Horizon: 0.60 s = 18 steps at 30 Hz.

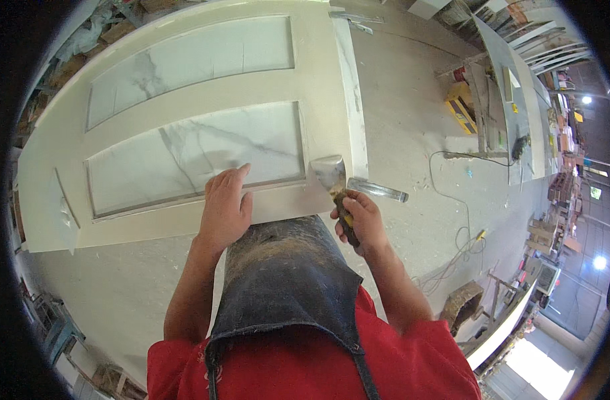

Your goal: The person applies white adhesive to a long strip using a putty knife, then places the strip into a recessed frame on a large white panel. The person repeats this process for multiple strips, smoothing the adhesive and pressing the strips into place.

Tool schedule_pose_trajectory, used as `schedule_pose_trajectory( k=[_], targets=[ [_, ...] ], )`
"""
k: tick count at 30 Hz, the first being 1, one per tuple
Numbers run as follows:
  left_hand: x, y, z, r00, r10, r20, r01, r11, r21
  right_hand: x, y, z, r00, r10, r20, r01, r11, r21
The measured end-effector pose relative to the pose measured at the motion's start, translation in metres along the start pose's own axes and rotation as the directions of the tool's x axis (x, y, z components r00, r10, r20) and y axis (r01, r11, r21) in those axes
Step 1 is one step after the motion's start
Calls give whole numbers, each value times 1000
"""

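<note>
My right hand (364, 223) is wrapped round the dark and yellow handle of a putty knife (330, 173). Its wide metal blade points away from me, over the near right corner of a large cream panel (278, 203). Two white insets with grey marbling are framed in this panel, a near inset (252, 140) and a far inset (192, 60). My left hand (226, 205) lies at the panel's near edge, fingers stretched toward the near inset and thumb apart, with nothing seen in it. Just right of the blade, a shiny metal bar (382, 191) sticks out past the panel's right edge.
A dark apron (285, 267) over my front meets the panel's near edge. A cable (445, 193) trails across the floor to the right. Beyond it are a yellow and black box (461, 107) and a long workbench (512, 100). A thin metal piece (358, 19) lies at the far right corner.
</note>
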State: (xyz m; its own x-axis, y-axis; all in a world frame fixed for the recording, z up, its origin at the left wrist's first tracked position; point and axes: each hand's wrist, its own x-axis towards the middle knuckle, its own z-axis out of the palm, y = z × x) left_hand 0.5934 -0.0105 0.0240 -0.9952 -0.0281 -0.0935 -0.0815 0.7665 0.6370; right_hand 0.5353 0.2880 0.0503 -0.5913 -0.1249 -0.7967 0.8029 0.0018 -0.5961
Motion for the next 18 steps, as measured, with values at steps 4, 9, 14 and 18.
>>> schedule_pose_trajectory(
  k=[4,9,14,18],
  targets=[
    [-7,4,-8,997,-78,-4,78,994,82,47,-41,17,997,-69,46,69,998,-9],
    [-31,1,-30,976,-203,-84,215,961,172,91,-105,40,962,-263,67,257,962,91],
    [-109,-27,-53,856,-422,-299,451,892,30,65,-126,63,917,-395,59,389,917,94],
    [-159,-49,-95,730,-549,-407,580,812,-56,34,-113,105,868,-415,272,410,909,79]
  ],
)
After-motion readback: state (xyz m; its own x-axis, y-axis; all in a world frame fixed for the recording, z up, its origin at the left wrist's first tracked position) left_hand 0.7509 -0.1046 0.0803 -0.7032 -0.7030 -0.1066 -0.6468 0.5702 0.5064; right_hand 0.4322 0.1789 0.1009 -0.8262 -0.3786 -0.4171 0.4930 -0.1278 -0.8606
